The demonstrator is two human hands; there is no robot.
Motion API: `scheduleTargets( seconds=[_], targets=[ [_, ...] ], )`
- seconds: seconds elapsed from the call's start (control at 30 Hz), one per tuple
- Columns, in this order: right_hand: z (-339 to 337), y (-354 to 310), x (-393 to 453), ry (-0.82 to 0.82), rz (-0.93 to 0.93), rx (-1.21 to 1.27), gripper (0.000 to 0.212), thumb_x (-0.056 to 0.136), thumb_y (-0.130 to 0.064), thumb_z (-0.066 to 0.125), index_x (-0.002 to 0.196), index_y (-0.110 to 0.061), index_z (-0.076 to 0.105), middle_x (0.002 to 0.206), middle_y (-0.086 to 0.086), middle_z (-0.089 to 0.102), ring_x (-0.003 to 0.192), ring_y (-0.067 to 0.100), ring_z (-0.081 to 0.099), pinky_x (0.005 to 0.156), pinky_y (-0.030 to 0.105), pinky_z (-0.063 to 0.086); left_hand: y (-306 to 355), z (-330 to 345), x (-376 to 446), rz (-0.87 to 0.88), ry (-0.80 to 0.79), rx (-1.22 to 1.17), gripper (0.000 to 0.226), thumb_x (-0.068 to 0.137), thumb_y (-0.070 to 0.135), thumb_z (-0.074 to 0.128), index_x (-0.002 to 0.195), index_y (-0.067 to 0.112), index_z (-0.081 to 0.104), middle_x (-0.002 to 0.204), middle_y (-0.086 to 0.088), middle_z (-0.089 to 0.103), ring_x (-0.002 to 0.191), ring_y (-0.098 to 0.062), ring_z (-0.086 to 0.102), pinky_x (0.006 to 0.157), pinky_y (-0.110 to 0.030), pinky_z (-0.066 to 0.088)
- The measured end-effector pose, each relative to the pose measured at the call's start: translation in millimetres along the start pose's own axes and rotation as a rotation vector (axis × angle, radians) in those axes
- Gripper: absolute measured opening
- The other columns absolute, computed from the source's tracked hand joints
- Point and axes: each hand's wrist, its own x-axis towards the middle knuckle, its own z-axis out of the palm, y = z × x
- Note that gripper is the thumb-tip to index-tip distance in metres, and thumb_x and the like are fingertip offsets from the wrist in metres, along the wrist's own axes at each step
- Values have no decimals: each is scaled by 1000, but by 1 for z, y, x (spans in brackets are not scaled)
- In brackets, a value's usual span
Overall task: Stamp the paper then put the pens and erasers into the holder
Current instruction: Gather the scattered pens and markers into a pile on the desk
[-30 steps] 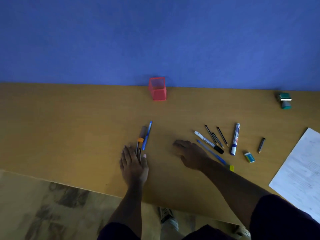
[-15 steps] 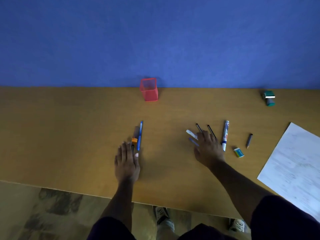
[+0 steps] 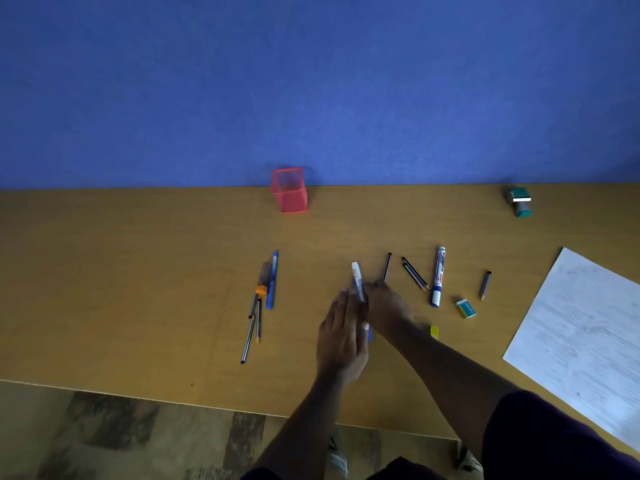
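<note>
My right hand (image 3: 386, 306) is closed around a white pen (image 3: 356, 277) and a blue pen (image 3: 370, 336), lifted off the wooden table (image 3: 138, 271); a black pencil (image 3: 387, 266) touches its fingertips. My left hand (image 3: 343, 334) presses against the same pens from the left, fingers extended; its grip is blurred. The red mesh holder (image 3: 289, 192) stands empty-looking at the wall. A green stamp (image 3: 519, 201) lies far right at the back, and the white paper (image 3: 581, 334) lies at the right edge.
To the left lie a blue pen (image 3: 272, 280), an orange-banded pen (image 3: 262, 282) and two thin pencils (image 3: 252, 330). To the right lie two black pencils (image 3: 414, 273), a white-blue marker (image 3: 438, 277), a short pencil (image 3: 485, 285), a green eraser (image 3: 465, 309) and a yellow eraser (image 3: 434, 332).
My left hand left the pens on the left and moved right to meet my right hand. The right hand has picked up the white and blue pens.
</note>
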Motion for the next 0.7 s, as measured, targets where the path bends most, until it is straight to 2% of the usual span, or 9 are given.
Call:
scheduleTargets(
  seconds=[0.17, 0.23, 0.3, 0.37, 0.43, 0.53, 0.6, 0.7],
  targets=[
    [5, -9, 4, -125, -274, 205, 27, 95, -10, 51, 117, -5, 65, 117, 17, 57, 108, 32, 59, 92, 32, 46, -17, -8, 5, -42, -10, 38, 64, 105, 32, 40, 162, 20, 12, 170, 2, 11, 156, -17, 14, 122, -37, 29],
    [5, -12, 3, -171, -382, 207, 34, 91, -3, 49, 122, -6, 64, 126, 13, 59, 118, 25, 55, 97, 30, 44, -30, -14, 9, -61, -28, 99, 65, 105, 30, 40, 162, 21, 10, 171, 1, 5, 157, -17, 11, 121, -36, 30],
    [5, -12, 3, -190, -429, 153, 44, 89, -1, 48, 129, -13, 62, 132, 9, 58, 122, 22, 53, 102, 35, 45, -43, -20, 12, -49, -68, 175, 64, 104, 24, 43, 162, 20, 16, 171, 1, 1, 157, -19, 10, 119, -39, 34],
    [5, -7, 3, -122, -368, 91, 47, 89, -8, 51, 133, -23, 59, 136, 0, 55, 125, 19, 52, 102, 36, 46, -55, -25, 15, -28, -112, 247, 64, 102, 19, 44, 161, 16, 20, 171, 1, -5, 157, -19, 8, 117, -39, 35],
    [3, 2, 1, 24, -269, -1, 48, 89, -17, 55, 136, -29, 54, 144, -6, 47, 130, 19, 47, 104, 35, 45, -65, -30, 17, -42, -122, 294, 67, 100, 18, 47, 160, 13, 18, 171, -2, -7, 157, -21, 8, 118, -38, 35],
    [-4, 18, -1, 186, -136, -87, 53, 88, -22, 58, 140, -27, 49, 154, -2, 36, 137, 23, 39, 105, 38, 41, -78, -39, 18, -125, -114, 347, 73, 98, 19, 52, 160, 10, 16, 171, -7, -6, 157, -23, 8, 119, -39, 35],
    [-6, 29, -1, 168, -84, -108, 55, 89, -25, 59, 142, -24, 45, 158, 0, 27, 141, 23, 35, 104, 40, 43, -88, -44, 17, -162, -132, 375, 79, 96, 20, 55, 161, 11, 11, 170, -7, -8, 158, -24, 7, 119, -39, 34],
    [-3, 41, 0, 95, -94, -99, 55, 90, -23, 58, 142, -19, 40, 161, -3, 19, 140, 22, 35, 98, 39, 49, -96, -49, 17, -213, -132, 387, 85, 93, 20, 59, 162, 14, 9, 170, -4, -13, 156, -24, 16, 117, -36, 37]
  ],
)
